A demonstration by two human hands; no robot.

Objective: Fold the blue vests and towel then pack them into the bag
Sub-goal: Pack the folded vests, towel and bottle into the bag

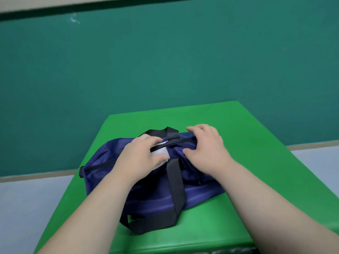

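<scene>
The dark blue bag lies lengthwise across the green worktop, toward its left side, with its left end reaching the worktop's left edge. Both hands sit on the bag's top seam. The left hand curls its fingers over the seam, thumb pressed on a white patch. Just to its right, the right hand pinches the fabric ridge between curled fingers and thumb. A black strap runs down the near side and loops flat on the worktop, short of the near edge. A second black handle stands behind the hands. Bare green stays open to the right and in a narrower strip along the far edge. Beyond are pale floor and a teal wall.
</scene>
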